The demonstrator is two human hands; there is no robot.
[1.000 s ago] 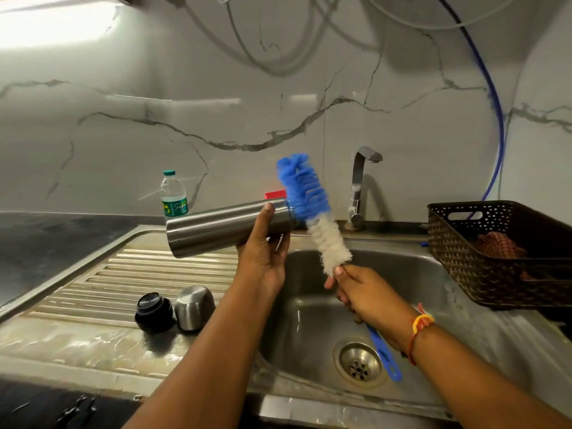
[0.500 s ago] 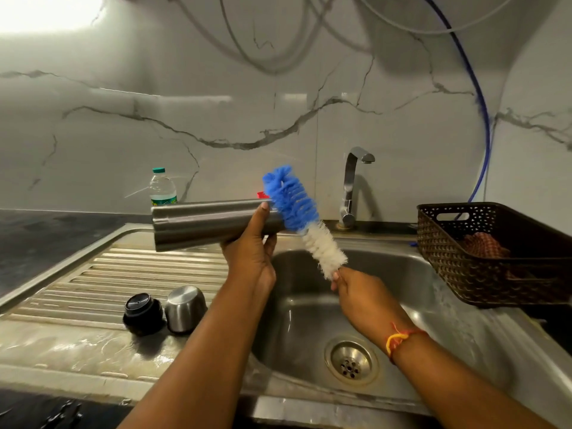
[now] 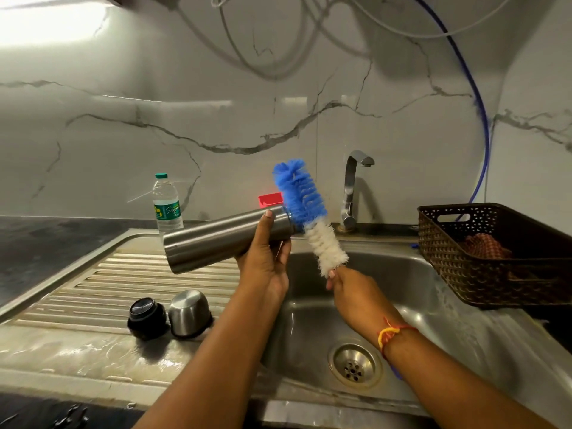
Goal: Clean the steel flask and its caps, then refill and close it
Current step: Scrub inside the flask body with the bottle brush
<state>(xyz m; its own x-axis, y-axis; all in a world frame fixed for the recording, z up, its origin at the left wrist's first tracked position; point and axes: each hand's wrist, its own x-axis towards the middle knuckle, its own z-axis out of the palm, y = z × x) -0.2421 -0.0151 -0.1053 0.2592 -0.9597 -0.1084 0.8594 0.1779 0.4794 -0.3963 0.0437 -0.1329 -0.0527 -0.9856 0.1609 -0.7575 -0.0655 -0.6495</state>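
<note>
My left hand [image 3: 266, 258] grips the steel flask [image 3: 216, 239], held almost level above the draining board, its open mouth pointing right. My right hand [image 3: 349, 286] holds the bottle brush [image 3: 306, 212] by its handle just below the bristles. The brush has a blue top half and a white lower half and stands tilted right at the flask's mouth, outside it. Two caps rest on the wet draining board: a black inner cap [image 3: 146, 317] and a steel outer cap [image 3: 188, 312], side by side.
The sink basin [image 3: 433, 305] with its drain [image 3: 354, 365] lies below my hands; the tap [image 3: 353, 187] stands behind. A brown basket [image 3: 483, 274] holding a cloth sits right of the sink. A small water bottle [image 3: 167, 202] and a red object [image 3: 270, 199] stand by the wall.
The brush has stayed at the flask's mouth, its tilt shifting slightly. The flask has tilted so its mouth end sits a little higher. The view has shifted a bit.
</note>
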